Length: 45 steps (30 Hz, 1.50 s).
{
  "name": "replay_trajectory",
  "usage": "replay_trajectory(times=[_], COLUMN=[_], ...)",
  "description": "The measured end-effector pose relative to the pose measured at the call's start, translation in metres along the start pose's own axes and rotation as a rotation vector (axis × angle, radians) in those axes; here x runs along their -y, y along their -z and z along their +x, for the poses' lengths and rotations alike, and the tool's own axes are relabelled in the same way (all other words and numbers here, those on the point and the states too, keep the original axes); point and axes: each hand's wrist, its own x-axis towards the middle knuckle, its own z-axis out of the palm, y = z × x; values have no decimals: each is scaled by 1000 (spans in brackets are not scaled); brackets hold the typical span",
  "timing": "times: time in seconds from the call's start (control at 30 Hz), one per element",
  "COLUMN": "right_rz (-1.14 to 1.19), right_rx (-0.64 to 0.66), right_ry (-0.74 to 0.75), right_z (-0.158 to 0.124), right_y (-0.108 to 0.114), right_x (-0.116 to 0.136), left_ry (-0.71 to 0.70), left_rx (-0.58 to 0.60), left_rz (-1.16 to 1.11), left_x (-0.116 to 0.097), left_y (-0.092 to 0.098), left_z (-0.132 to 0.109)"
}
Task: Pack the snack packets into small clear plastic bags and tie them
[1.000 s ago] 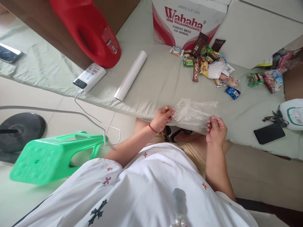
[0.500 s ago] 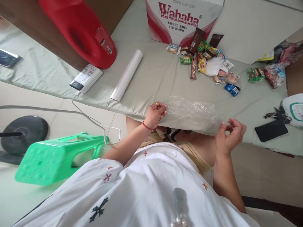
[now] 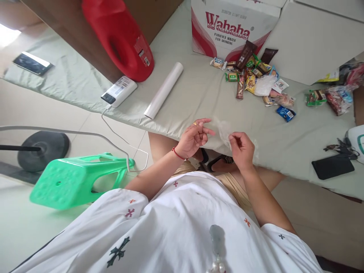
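Observation:
A piece of crumpled clear plastic film hangs between my two hands, over the front edge of the cloth-covered surface. My right hand is closed in a pinch on it, thumb against fingers. Just to the left, my left hand, with a ring and a red cord bracelet, has its fingers spread and holds nothing. Its fingertips are near the film but apart from it. Beyond the hands lies a glossy white roll, set at a slant.
Several wrapped snacks are piled before a Wahaha carton. A red jug, a corded power bank and a phone are leftward. Keys and a black pouch lie right. A green stool is on its side.
My left hand has let go of the film and opened. My right hand has moved left and now pinches the film, which is bunched narrower. The view has shifted slightly left.

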Motion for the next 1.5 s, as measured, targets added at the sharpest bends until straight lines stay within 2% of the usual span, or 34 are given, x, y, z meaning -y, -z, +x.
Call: replay_trajectory(times=[0.07,0.13,0.2,0.3,0.5,0.6,0.67,0.77,0.87,0.93,1.03,1.13,1.3,1.37,1.5], right_rz=[308,554,693,776,798,688,454,-44,-394,-546,-696,-699,-387,-315,-330], right_rx=[-32,-74,-112,-138,-127,-148,-193,-255,-203,-145,-101,-85,-13,-62,-207], right_ry=[-301,-496,-562,-567,-520,-479,-378,-76,194,277,346,379,227,184,178], right_z=[1,1,0,-4,-13,-16,-17,-18,-19,-20,-22,-22,-19,-16,-8], right_y=[0,0,1,1,0,-1,1,5,4,0,-6,-8,-2,-2,-10], right_x=[6,12,17,22,20,16,15,18,22,23,23,22,25,28,30], left_ry=[-47,-75,-88,-127,-230,-231,-256,-285,-244,-219,-263,-271,-170,-184,-200], left_rx=[-17,-41,-21,46,123,117,51,-50,2,19,-82,-153,-94,-73,-35], left_rz=[20,79,156,304,487,496,505,461,353,302,304,256,115,140,161], left_x=[7,17,27,36,47,54,55,51,45,43,43,43,39,38,38], left_y=[-2,-7,-13,-23,-38,-40,-41,-44,-49,-52,-54,-52,-48,-47,-47], left_z=[-4,-7,-9,-11,2,10,12,9,4,2,4,7,6,3,-1])
